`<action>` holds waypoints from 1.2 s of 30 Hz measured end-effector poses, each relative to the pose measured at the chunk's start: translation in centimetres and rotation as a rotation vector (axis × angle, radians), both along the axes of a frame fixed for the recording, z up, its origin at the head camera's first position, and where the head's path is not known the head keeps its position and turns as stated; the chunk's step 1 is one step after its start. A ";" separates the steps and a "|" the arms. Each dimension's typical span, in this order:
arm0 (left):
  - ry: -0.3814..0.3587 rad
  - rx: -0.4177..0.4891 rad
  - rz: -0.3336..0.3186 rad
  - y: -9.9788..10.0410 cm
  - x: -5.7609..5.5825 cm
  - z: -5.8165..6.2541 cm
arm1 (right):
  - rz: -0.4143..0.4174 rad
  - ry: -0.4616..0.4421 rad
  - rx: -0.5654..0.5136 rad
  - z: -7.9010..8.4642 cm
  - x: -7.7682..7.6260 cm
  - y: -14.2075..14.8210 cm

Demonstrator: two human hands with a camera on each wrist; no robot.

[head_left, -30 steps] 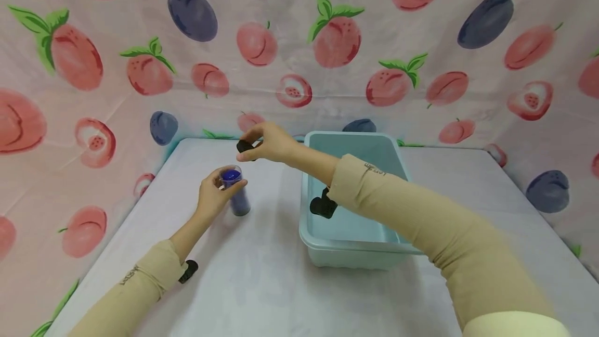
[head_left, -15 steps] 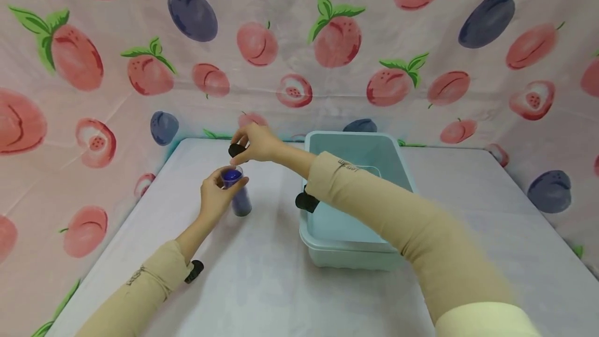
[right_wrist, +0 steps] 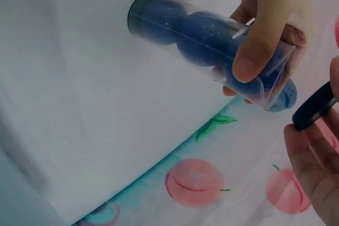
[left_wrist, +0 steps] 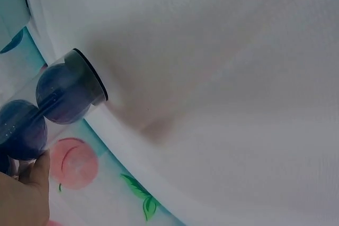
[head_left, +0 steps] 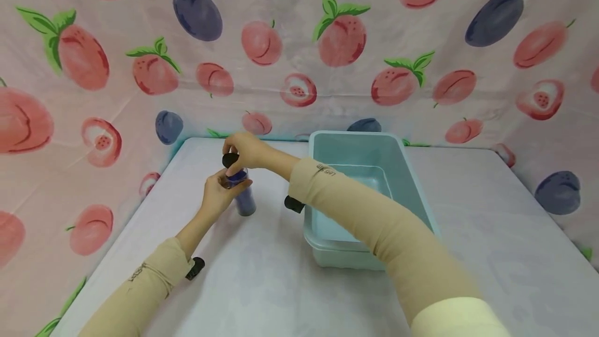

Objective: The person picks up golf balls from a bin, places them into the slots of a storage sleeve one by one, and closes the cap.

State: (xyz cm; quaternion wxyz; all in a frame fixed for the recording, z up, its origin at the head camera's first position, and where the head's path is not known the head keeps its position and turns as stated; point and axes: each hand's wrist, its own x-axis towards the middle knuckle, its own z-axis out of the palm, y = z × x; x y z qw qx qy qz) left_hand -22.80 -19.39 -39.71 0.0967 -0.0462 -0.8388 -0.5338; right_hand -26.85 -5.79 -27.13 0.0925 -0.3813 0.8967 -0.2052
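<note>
In the head view, my left hand (head_left: pixel 218 192) grips a clear tube (head_left: pixel 245 203) near its top, thumb on one side and fingers on the other. The right wrist view shows blue balls (right_wrist: pixel 201 41) lined up inside it. The tube's dark-rimmed base (left_wrist: pixel 87 78) is close over the table in the left wrist view. A black round cap (head_left: pixel 230 160) is pinched between the thumb and fingers of my right hand (head_left: pixel 250 151), just above the tube's mouth. The right wrist view has the cap (right_wrist: pixel 313 108) tilted and apart from the uncovered end of the tube.
A pale blue-green plastic bin (head_left: pixel 348 260) stands right of the tube, under my right forearm. White cloth covers the table (head_left: pixel 262 285). A fruit-patterned curtain (head_left: pixel 299 40) hangs behind and along the sides. Black wrist cameras (head_left: pixel 294 204) stick out from both cuffs.
My right hand has moved left and down with the cap, to close above the tube's mouth. The left hand and tube have stayed nearly in place; the head view has shifted slightly.
</note>
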 end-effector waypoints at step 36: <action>-0.068 -0.041 -0.001 -0.4 0.2 0.1 | 0.084 0.130 0.286 -1.5 0.2 -2.0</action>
